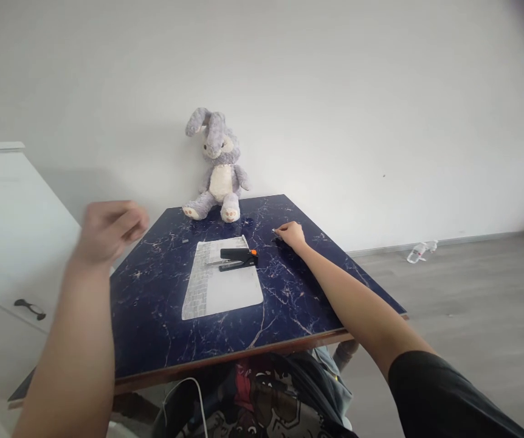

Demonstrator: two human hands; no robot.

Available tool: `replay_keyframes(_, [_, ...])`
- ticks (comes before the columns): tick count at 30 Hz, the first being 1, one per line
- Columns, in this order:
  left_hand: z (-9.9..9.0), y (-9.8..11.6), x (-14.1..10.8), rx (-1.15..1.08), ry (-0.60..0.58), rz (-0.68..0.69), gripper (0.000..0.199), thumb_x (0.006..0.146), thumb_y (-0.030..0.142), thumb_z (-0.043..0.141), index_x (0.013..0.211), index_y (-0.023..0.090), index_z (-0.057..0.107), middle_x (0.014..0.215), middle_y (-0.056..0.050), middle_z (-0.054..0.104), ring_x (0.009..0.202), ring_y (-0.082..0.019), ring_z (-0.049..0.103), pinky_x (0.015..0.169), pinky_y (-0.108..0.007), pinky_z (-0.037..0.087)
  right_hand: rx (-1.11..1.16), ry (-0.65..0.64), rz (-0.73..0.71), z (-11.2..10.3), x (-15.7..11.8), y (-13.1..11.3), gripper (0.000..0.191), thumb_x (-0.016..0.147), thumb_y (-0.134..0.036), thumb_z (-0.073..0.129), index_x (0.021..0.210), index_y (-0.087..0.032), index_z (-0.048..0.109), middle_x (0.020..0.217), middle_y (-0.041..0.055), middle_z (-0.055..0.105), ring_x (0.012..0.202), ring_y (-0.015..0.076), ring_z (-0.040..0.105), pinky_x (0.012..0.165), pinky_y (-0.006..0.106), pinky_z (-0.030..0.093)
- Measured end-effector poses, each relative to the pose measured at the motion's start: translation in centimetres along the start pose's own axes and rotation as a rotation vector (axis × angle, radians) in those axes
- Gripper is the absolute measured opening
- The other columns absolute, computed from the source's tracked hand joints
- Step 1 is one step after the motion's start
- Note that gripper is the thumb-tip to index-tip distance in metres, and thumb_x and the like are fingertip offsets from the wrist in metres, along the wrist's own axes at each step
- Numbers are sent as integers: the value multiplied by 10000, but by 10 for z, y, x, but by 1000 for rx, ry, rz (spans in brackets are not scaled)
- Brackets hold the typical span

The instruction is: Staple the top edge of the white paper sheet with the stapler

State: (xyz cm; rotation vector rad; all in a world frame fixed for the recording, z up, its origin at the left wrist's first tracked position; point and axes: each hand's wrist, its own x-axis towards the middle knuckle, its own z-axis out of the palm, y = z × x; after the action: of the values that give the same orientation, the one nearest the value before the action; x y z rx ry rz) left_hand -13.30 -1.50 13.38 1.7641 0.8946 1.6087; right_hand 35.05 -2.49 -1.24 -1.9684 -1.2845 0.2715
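Passage runs free along the near tabletop (225,340), but farther back the stapler (234,254) obstructs the paper (234,292).

Black sleeve (442,398), dark printed shirt (262,398)

A person's bare left forearm (77,340) rises nearly upright, its left hand (110,232) lifted at the wrist, fingers curled inward and thumb drawn close, the outline softened by blur. The bare right arm (348,292) stretches forward and slants inward from the elbow, its right hand (292,236) held low, back of the hand uppermost, with thumb and forefinger drawn together in a pinch. The two hands are well apart.
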Motion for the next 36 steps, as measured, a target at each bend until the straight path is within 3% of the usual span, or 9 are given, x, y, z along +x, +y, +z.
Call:
replay_keyframes(2, [11,-34,10,305,-16,-71,298,936,442,691,769,196,671,608,0,572,556,-142,552,561,-268,462,17,6,13,0,0,2,188,862,-359,774,945,-217,865,900,78,819,821,200,758,751,245,568])
replay_keyframes(5, [28,-97,12,596,-37,-160,245,817,412,730,692,209,675,624,-55,634,624,-240,628,694,-375,541,31,8,22,0,1,4,170,836,-341,793,918,-209,864,877,76,817,803,197,754,736,243,565])
replay_keyframes(7, [33,-133,7,806,-238,-124,181,821,385,680,781,215,728,788,-108,724,794,-305,706,853,-419,561,33,6,21,1,2,5,161,839,-335,783,908,-214,864,871,72,815,806,198,754,735,245,565])
replay_keyframes(12, [30,-178,-2,995,-295,-14,416,921,334,534,1230,139,733,1394,-211,666,1312,-378,599,1156,-506,427,16,-4,19,3,2,5,164,846,-310,753,909,-207,864,858,79,809,808,205,751,741,258,568])
replay_keyframes(16, [32,-187,-1,1004,-467,-32,442,952,358,519,1297,172,723,1506,-162,620,1434,-356,528,1196,-495,400,1,-8,13,4,1,4,162,830,-321,765,909,-222,865,877,73,810,859,218,755,793,278,572])
replay_keyframes(22, [33,-183,2,1028,-482,14,364,899,331,565,1162,212,785,1333,-138,733,1274,-350,640,1134,-452,463,-35,-4,-2,5,0,4,154,825,-318,761,901,-234,865,886,70,808,877,227,753,820,300,573])
replay_keyframes(28, [36,-175,1,1034,-456,78,209,869,332,590,903,246,777,1010,-140,790,970,-342,726,935,-430,545,-40,-11,0,3,-2,2,161,812,-321,781,913,-228,864,897,71,808,899,229,758,855,304,577])
replay_keyframes(32, [42,-167,-1,945,-385,62,133,831,328,639,794,246,737,929,-140,784,898,-349,725,917,-435,535,-47,-13,-5,5,0,4,148,808,-316,779,901,-236,863,905,70,810,890,229,756,845,308,581])
replay_keyframes(36, [53,-156,-5,745,-272,32,137,828,341,651,828,229,731,926,-128,785,890,-332,726,900,-417,531,-45,-7,-7,7,2,5,156,800,-297,781,910,-224,864,920,84,811,887,225,755,838,296,578])
